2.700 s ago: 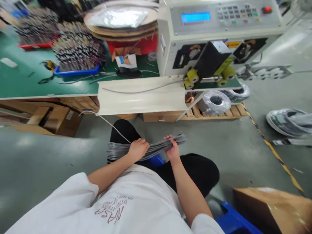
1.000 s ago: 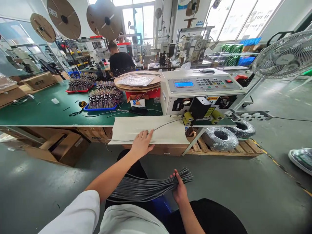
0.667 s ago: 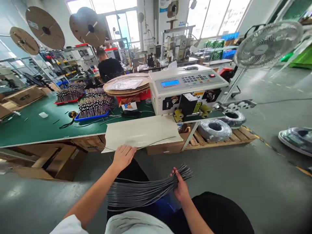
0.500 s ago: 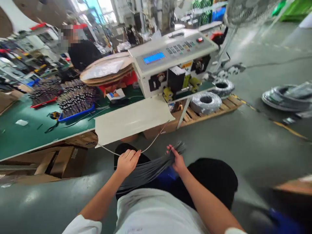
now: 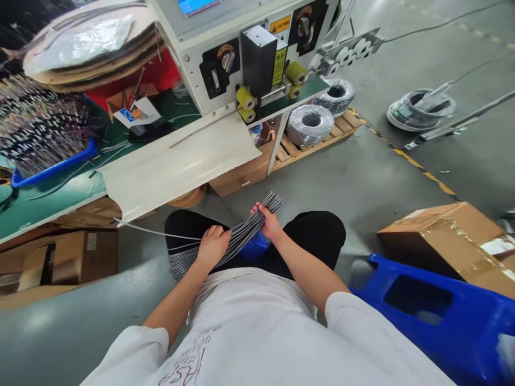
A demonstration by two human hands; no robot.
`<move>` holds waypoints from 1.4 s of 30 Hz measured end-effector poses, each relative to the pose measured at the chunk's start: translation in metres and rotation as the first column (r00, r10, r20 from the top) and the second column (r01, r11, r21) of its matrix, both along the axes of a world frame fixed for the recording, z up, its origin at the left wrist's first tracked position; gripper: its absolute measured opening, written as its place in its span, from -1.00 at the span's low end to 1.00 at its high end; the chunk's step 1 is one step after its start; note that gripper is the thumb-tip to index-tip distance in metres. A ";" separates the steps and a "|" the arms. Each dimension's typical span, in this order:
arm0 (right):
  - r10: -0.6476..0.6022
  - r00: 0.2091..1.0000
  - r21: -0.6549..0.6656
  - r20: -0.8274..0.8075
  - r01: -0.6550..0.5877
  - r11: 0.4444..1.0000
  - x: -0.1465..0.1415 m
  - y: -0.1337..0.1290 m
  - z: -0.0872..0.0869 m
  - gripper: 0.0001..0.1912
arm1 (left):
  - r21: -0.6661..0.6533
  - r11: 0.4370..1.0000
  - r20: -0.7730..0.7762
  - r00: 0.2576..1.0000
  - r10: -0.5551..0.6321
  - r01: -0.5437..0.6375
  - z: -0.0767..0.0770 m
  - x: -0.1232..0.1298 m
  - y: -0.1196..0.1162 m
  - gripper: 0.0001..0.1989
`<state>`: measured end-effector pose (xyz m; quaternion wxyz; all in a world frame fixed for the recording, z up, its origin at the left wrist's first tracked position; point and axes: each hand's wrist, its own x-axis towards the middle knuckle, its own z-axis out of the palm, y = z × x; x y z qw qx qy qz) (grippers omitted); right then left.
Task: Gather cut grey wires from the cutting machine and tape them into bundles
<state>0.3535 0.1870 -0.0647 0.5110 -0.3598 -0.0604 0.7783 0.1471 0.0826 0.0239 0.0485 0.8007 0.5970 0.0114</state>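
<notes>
A bundle of thin grey cables [image 5: 243, 236] lies across my lap. My right hand [image 5: 269, 222] is closed round it near its right end, where the cut tips fan out. My left hand [image 5: 214, 247] is curled over the middle of the bundle, its fingertips partly hidden. From under the left hand a single grey cable [image 5: 155, 231] sticks out to the left, apart from the rest. Beyond my knees a cream sheet-metal chute [image 5: 181, 166] slopes down from the cable-cutting machine [image 5: 201, 59], and another cable lies on it.
A blue tray [image 5: 56, 163] of cut wires stands on the green bench [image 5: 80, 195] at left. Wrapped cable coils [image 5: 310, 124] rest on a wooden pallet [image 5: 338, 134]. A blue plastic stool [image 5: 402, 321] and a cardboard box [image 5: 438, 236] are at right.
My view has tilted down and closer. The single cable, earlier bowed out on both sides of my left hand, now lies against the bundle. Another cable has appeared on the chute.
</notes>
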 end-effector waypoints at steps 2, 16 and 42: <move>-0.021 1.000 0.000 0.002 0.021 1.000 -0.001 -0.001 0.000 -0.73 | -0.022 1.000 0.002 1.000 0.003 -0.003 0.004 -0.008 -0.001 -0.67; 0.002 0.998 0.011 -0.061 -0.002 1.000 0.001 -0.002 -0.008 -0.69 | 0.222 0.950 0.097 0.974 0.203 -0.220 -0.012 -0.101 -0.036 -0.69; 0.025 0.999 -0.050 -0.044 -0.027 0.998 0.003 0.001 -0.003 -0.77 | 0.492 0.816 0.056 0.946 0.319 -0.304 0.113 -0.029 0.118 -0.30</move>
